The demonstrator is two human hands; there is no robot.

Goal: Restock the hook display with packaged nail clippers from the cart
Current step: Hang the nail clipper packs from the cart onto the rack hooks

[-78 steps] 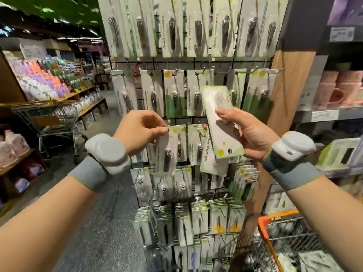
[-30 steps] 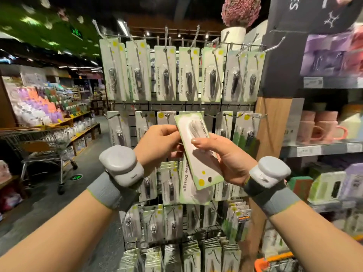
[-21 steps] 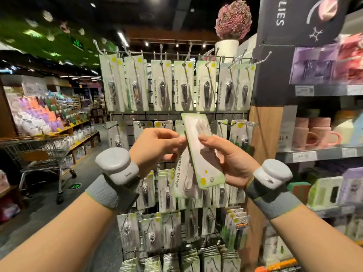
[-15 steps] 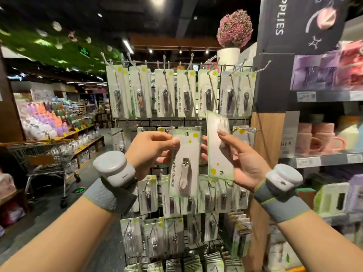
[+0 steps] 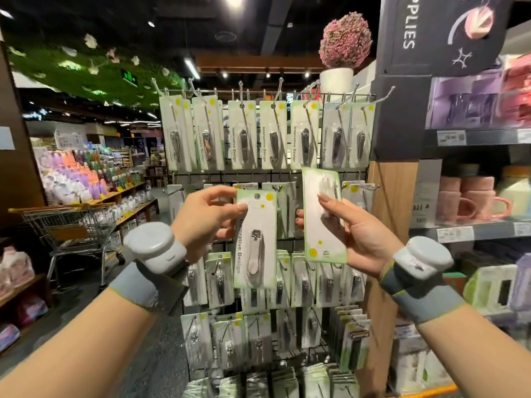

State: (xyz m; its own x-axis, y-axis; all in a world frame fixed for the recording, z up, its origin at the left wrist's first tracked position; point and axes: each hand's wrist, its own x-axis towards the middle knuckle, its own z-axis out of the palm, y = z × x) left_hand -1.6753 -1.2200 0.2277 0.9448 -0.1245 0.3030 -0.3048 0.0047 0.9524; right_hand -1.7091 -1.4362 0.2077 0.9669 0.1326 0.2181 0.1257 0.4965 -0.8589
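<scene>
Stock in hand: left hand [image 5: 201, 222] pinches front-facing clipper pack [image 5: 255, 239] by its top edge; right hand [image 5: 359, 234] pinches reversed pack [image 5: 323, 216]. Both before hook display [image 5: 267, 179]. Advice: align punch hole squarely with hook tip, slide straight back.

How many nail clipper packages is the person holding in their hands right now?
2: one package faces the camera, pinched by the left hand; the other package shows its back, held by the right hand.

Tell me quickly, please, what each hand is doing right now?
Left hand: pinches front-facing clipper pack.
Right hand: holds back-facing clipper pack.
</scene>
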